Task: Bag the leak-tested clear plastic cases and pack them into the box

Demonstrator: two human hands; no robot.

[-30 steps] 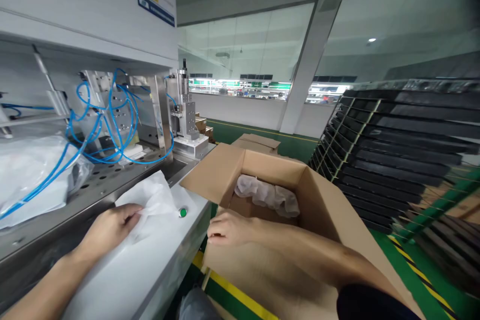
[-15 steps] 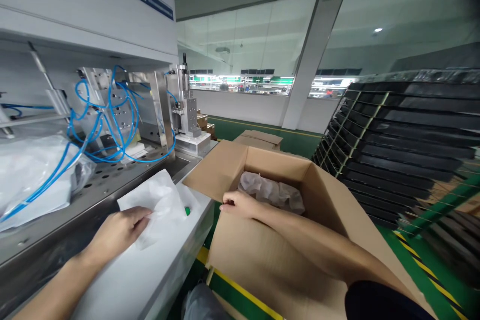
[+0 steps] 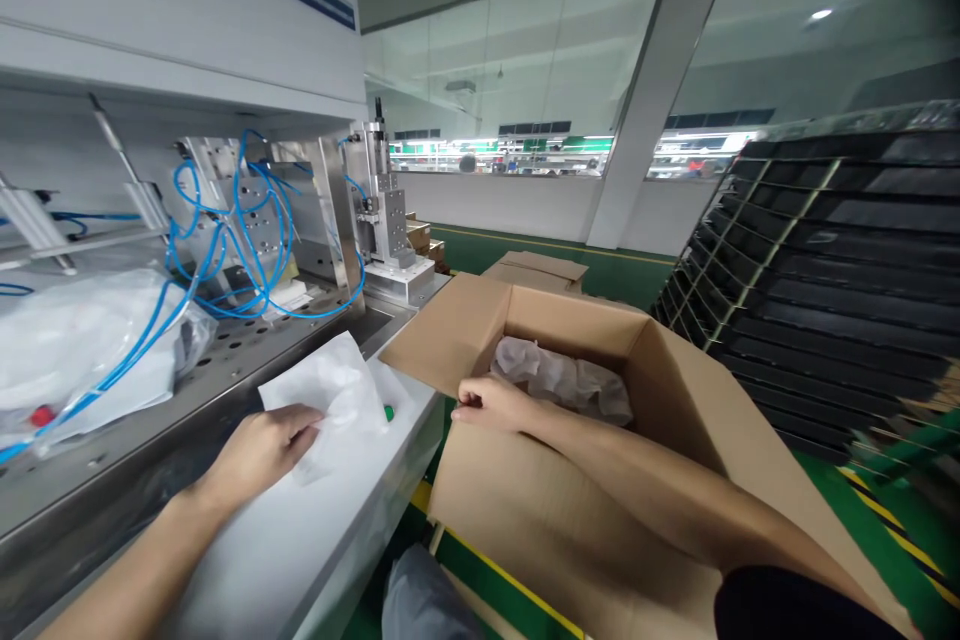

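Left hand (image 3: 262, 455) pinches a white sheet (image 3: 337, 400), right hand (image 3: 487, 405) curls empty over a cardboard box (image 3: 555, 540); a weak pinch could let the sheet slip.

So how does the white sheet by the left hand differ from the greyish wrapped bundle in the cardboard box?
The bright white crumpled sheet is pinched by the left hand, while the greyish lumpy wrapped bundle is not held. The sheet lies on a white bench; the bundle lies inside a brown cardboard box. The sheet is thin and spread; the bundle is bunched. Both look soft and pale.
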